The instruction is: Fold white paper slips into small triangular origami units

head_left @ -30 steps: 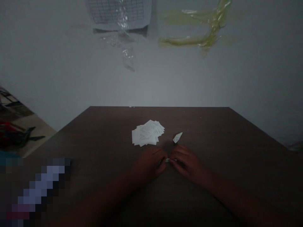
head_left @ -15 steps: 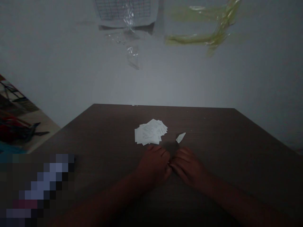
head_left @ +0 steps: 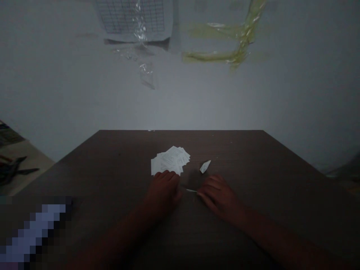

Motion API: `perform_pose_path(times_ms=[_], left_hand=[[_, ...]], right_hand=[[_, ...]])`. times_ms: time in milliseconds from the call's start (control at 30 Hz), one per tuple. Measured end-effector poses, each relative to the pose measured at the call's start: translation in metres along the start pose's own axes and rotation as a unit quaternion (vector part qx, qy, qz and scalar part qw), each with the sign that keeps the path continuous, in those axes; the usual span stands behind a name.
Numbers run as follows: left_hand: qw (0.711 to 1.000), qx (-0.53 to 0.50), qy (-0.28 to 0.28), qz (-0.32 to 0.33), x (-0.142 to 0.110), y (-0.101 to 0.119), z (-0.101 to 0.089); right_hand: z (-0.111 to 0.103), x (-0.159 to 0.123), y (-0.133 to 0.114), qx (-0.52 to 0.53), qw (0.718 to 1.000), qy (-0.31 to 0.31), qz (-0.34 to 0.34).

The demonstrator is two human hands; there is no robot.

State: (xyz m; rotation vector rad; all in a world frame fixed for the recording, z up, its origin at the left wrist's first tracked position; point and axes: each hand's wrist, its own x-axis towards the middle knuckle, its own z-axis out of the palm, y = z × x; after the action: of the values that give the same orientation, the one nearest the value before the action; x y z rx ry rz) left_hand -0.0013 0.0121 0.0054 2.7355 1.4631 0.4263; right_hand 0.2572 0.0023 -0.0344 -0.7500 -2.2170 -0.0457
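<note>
My right hand (head_left: 216, 192) pinches a thin white piece of paper (head_left: 191, 190), seen almost edge-on and pointing left from the fingertips. Apart from it, my left hand (head_left: 164, 191) is closed with curled fingers, slightly blurred. Whatever it may hold is hidden. Just beyond my left knuckles lies a loose pile of small white paper slips (head_left: 170, 159) with faint print, its near edge partly covered by that hand. A small folded piece of white paper (head_left: 205, 166) rests on the table beyond my right hand.
The dark brown wooden table (head_left: 126, 150) reaches back to a pale wall (head_left: 197, 101). A gridded sheet (head_left: 135, 18) and yellow tape (head_left: 213, 57) are stuck on that wall. A pixelated blurred patch (head_left: 30, 232) covers the lower left. Dark items stand on the floor at far left.
My hands, which were together, are now apart, the left one having moved left toward the paper pile. The thin white paper now shows between them. The view has shifted a little.
</note>
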Motion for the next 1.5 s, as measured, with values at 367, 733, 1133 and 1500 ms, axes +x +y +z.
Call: perform_pose_path(times_ms=[367,733,1133,1500], left_hand=[[0.990,-0.074,0.062,0.099,-0.005,0.020,0.004],[0.993,-0.051,0.066,0.084,-0.004,0.017,0.007],[0.998,-0.016,0.040,0.042,0.000,0.010,0.002],[0.992,-0.046,0.099,0.069,0.001,-0.003,0.004]], right_hand=[[0.003,0.007,-0.006,-0.029,0.999,0.009,-0.024],[0.003,0.009,-0.007,-0.028,0.999,0.016,-0.034],[0.003,0.008,-0.008,-0.003,0.999,0.035,-0.028],[0.004,0.005,0.000,-0.016,0.999,0.028,-0.002]])
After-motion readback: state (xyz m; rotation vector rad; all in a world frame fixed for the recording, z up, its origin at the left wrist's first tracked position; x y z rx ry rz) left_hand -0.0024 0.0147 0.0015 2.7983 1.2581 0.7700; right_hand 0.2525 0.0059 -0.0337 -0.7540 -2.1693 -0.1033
